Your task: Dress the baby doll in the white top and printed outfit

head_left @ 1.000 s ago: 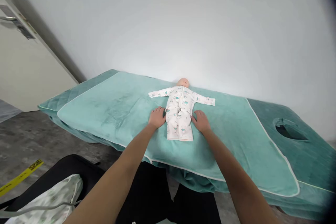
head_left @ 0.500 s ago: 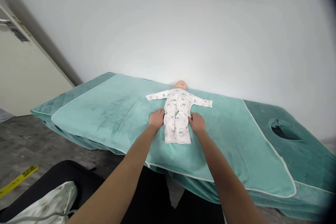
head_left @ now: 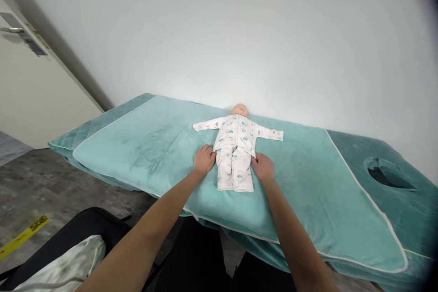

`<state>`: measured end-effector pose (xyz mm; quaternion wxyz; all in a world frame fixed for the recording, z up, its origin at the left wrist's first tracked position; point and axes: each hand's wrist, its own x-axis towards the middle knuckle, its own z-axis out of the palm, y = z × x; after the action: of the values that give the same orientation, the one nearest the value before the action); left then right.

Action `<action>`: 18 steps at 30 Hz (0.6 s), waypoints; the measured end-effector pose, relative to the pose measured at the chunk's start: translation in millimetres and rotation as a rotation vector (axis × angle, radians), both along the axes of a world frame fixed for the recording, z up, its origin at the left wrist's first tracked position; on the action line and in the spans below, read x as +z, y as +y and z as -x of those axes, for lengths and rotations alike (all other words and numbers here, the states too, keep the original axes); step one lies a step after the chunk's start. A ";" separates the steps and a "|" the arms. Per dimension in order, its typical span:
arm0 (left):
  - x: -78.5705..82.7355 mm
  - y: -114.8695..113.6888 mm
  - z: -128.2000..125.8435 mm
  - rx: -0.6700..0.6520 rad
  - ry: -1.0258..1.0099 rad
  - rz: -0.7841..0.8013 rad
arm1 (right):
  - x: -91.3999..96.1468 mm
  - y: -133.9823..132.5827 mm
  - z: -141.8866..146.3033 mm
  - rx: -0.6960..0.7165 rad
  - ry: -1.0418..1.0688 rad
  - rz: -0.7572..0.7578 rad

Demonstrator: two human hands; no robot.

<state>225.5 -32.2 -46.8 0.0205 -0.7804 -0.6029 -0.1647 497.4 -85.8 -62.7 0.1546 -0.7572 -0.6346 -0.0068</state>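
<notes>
A baby doll (head_left: 238, 110) in a white printed sleepsuit (head_left: 236, 146) lies on its back on a teal towel (head_left: 143, 146), arms spread, head toward the wall. My left hand (head_left: 204, 159) rests flat on the towel against the suit's left leg, fingers stretched out. My right hand (head_left: 263, 167) lies flat on the other side, fingertips touching the suit's right hip. Neither hand holds anything.
The towel covers a teal massage table (head_left: 404, 219) with a face hole (head_left: 388, 176) at the right end, set against a white wall. A door (head_left: 30, 86) stands at the left. A black seat with white printed cloth (head_left: 65, 264) is at the lower left; yellow tape (head_left: 23, 236) marks the floor.
Both hands stay flat beside the doll's legs; they slid slightly down along the suit. The view shifted a little as my head moved.
</notes>
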 end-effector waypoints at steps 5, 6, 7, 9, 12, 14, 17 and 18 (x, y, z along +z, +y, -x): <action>-4.5 1.0 -1.2 0.039 -0.061 -0.059 | 2.9 -4.0 3.6 -0.034 0.103 -0.065; -5.1 2.6 -1.8 0.041 -0.085 -0.073 | 5.0 -4.9 5.4 -0.037 0.136 -0.102; -5.6 4.7 -2.5 0.030 -0.111 -0.082 | 7.2 -5.7 7.4 -0.033 0.172 -0.151; -7.1 10.0 -4.7 -0.024 -0.149 -0.081 | 11.1 -6.3 11.3 0.013 0.236 -0.266; -11.1 19.2 -10.2 -0.098 -0.160 -0.064 | 12.9 -3.5 16.0 0.139 0.271 -0.401; -13.7 24.0 -13.8 -0.117 -0.152 -0.060 | 11.5 0.4 18.8 0.184 0.280 -0.478; -15.4 26.2 -16.3 -0.156 -0.106 -0.054 | 8.6 6.2 23.6 0.207 0.291 -0.550; -15.3 25.7 -16.2 -0.173 -0.085 -0.050 | 7.6 7.5 25.2 0.219 0.292 -0.550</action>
<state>241.6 -6.5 -62.1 0.0000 -0.8210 -0.5294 -0.2137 472.2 -78.3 -55.0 0.4423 -0.6072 -0.6579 -0.0528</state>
